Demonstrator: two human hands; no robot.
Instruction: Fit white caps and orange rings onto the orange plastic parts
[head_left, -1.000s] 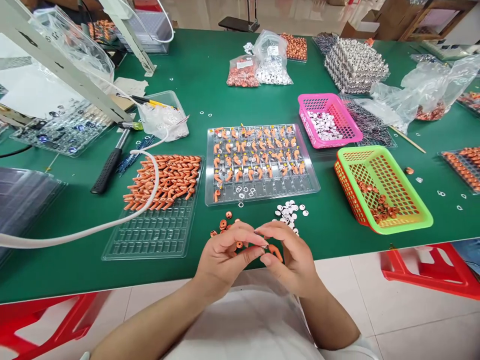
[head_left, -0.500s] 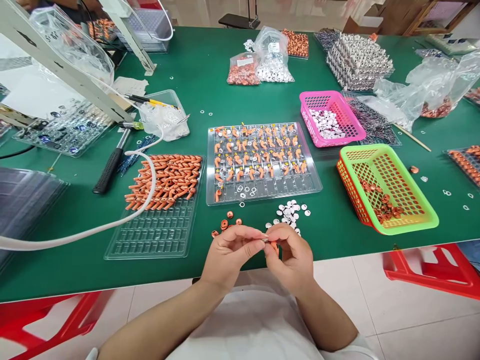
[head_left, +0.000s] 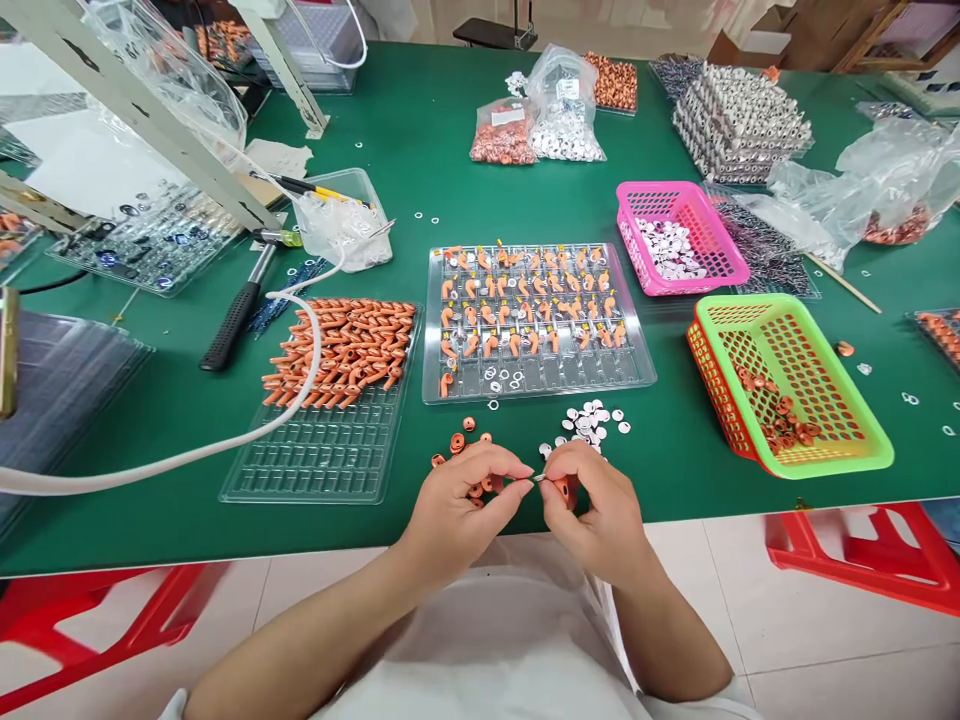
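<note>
My left hand (head_left: 469, 505) is closed in a pinch, thumb and forefinger tips together near a tiny pale piece (head_left: 539, 478); what they hold is too small to name. Facing it, my right hand (head_left: 600, 515) is closed around a small orange plastic part (head_left: 564, 488), partly hidden by the fingers. Beside my left hand lie loose round orange pieces (head_left: 457, 442). White discs (head_left: 589, 422) are scattered just beyond my right hand. Past both hands is a clear tray (head_left: 555, 375) with rows of curved orange parts and several white rings.
On the left, another clear tray (head_left: 307, 460) carries piled orange tubes (head_left: 352, 345), with a white hose (head_left: 187, 465) curving across it. A hammer (head_left: 232, 325) lies behind. A pink basket (head_left: 735, 270) and a green basket (head_left: 862, 420) stand right. Bags (head_left: 566, 110) sit at the back.
The fingertips have drawn slightly apart, my right hand moving a little to the right. The whole view has shifted slightly; the trays and baskets stay where they were.
</note>
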